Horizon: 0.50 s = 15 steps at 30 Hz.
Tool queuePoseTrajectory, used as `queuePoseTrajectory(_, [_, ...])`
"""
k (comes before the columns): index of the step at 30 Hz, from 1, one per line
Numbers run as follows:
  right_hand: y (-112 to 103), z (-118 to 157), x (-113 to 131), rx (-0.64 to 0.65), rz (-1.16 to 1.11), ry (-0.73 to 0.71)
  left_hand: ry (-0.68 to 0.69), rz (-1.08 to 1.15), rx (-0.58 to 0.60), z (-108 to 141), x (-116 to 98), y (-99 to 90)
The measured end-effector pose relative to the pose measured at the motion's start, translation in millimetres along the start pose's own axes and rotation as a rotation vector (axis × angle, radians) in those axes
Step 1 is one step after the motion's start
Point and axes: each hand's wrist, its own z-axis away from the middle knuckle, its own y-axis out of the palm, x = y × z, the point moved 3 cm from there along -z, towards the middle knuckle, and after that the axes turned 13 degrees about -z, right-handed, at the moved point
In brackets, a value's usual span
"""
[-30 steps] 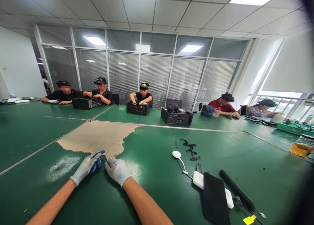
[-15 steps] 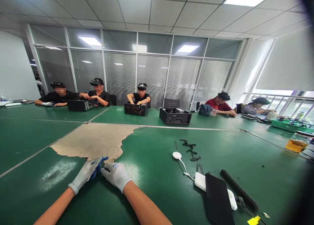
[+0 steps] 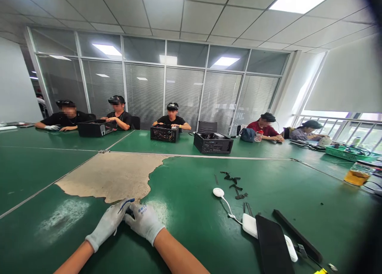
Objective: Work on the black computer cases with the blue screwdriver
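Hands in pale gloves meet at the near edge of a tan patch (image 3: 110, 176) on the green table (image 3: 191, 242).
Left of them, a whitish scuff (image 3: 65, 219) marks the surface; the patch reaches back to the table seam (image 3: 209, 156). The left hand (image 3: 110, 222) holds its fingers close together, angled inward; the right hand (image 3: 145, 221) curls its fingers against them. Whether either pinches anything cannot be told. Right of the hands lie small black pieces (image 3: 231, 178), a white disc (image 3: 218, 192) on a cable, a black slab (image 3: 273, 244) across a white bar (image 3: 250, 225), and a long black strip (image 3: 298, 236).
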Motion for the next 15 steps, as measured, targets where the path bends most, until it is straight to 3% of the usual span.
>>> queuePoseTrajectory(11, [13, 0, -13, -0.129, -0.043, 0.042, -0.162, 0.441, 0.07, -11, -20, -34.1])
queuePoseTrajectory(15, [13, 1, -15, -0.195, 0.061, 0.053, -0.176, 0.517, 0.075, -15, -30, -48.4])
